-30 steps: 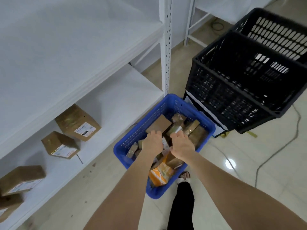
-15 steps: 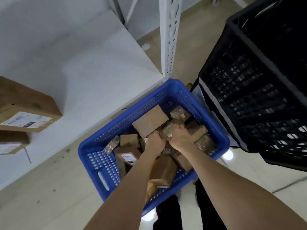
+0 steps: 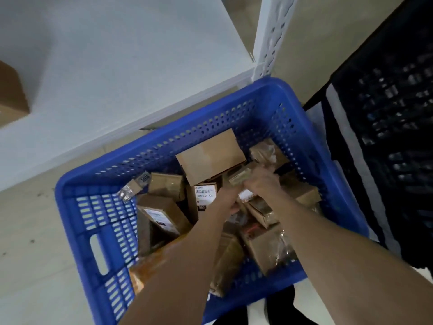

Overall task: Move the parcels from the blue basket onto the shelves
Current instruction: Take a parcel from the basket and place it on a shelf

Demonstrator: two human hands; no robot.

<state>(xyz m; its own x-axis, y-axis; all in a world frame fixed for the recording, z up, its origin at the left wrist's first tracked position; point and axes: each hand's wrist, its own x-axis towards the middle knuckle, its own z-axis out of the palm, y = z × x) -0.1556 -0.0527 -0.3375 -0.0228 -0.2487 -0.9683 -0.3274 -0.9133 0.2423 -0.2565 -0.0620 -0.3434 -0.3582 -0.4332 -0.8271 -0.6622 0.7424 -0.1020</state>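
The blue basket [image 3: 269,89] stands on the floor against the low white shelf [image 3: 117,66], filled with several brown cardboard parcels. A large plain box [image 3: 210,156] leans at the back, with a labelled box [image 3: 203,195] in front of it. Both my arms reach down into the basket. My right hand [image 3: 263,184] grips a small tape-wrapped parcel [image 3: 239,175] near the middle. My left hand [image 3: 226,201] sits just below it among the parcels, its fingers hidden and blurred.
A brown box [image 3: 11,95] lies on the shelf at the far left. The white shelf post [image 3: 269,31] rises just behind the basket. A black crate [image 3: 386,113] stands close on the right. An orange packet [image 3: 138,275] lies in the basket's near corner.
My head has come down closer over the basket, so the basket fills more of the view. Both hands stay together among the parcels at the middle.
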